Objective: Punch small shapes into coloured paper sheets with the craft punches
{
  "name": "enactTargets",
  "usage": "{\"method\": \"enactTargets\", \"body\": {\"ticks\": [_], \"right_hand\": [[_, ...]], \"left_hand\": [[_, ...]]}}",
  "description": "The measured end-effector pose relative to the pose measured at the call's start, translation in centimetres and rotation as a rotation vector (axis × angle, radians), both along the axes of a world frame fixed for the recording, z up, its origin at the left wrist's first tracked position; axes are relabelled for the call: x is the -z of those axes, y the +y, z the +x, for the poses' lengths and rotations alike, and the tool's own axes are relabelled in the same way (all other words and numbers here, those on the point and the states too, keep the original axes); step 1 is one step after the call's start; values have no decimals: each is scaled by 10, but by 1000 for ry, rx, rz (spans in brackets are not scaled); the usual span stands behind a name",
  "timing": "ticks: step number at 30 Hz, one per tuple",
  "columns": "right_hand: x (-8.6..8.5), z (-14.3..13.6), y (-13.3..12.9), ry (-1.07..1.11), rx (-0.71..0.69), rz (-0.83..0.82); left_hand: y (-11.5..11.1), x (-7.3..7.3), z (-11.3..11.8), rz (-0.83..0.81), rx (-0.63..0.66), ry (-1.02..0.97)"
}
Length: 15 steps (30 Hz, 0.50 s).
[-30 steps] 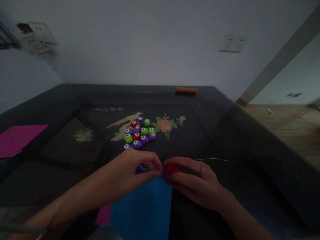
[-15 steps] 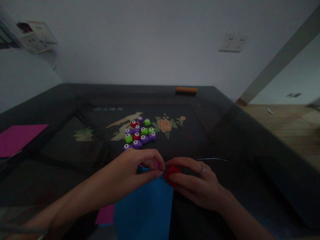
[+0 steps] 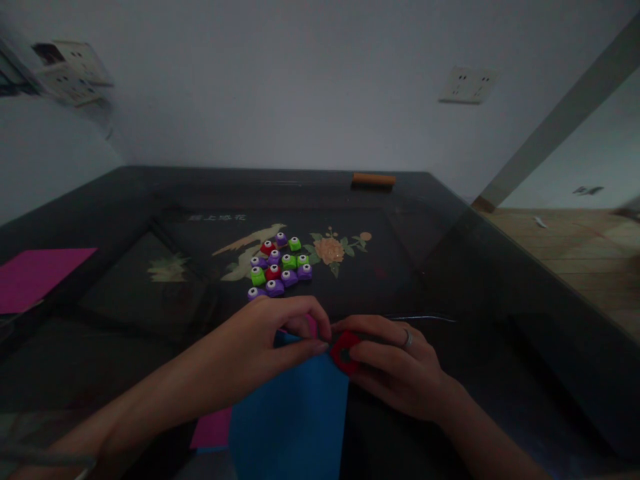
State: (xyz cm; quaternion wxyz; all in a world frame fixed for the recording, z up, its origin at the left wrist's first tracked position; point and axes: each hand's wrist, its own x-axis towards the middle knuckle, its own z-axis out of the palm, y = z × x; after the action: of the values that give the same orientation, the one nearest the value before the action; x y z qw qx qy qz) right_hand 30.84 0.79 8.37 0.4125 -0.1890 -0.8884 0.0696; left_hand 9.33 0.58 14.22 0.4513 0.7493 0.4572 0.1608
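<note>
My left hand pinches the top edge of a blue sheet, with pink paper showing behind it. In my right hand is a small red piece, gripped between the fingers at the sheet's top right corner. A dark spot shows on the red piece's near face. Beyond my left hand, several small purple, green and red pieces with eye shapes lie grouped on the dark table.
A pink sheet lies at the table's left edge. An orange-brown stick is at the far edge by the wall. A dark flat object lies at the right. A thin shiny strand lies beyond my right hand.
The red piece has turned in my right hand, and its dark spot now shows. My right fingers have shifted slightly to the right. My left hand is nearly still.
</note>
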Motion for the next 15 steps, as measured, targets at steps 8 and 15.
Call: {"method": "enactTargets", "body": {"ticks": [8,15], "right_hand": [[-3,-1,-2,21,14,24],[-10,-5,-2,13,55,-17]], "left_hand": [[0,1,0,8,6,-3],[1,0,0,6,5,-7]]}}
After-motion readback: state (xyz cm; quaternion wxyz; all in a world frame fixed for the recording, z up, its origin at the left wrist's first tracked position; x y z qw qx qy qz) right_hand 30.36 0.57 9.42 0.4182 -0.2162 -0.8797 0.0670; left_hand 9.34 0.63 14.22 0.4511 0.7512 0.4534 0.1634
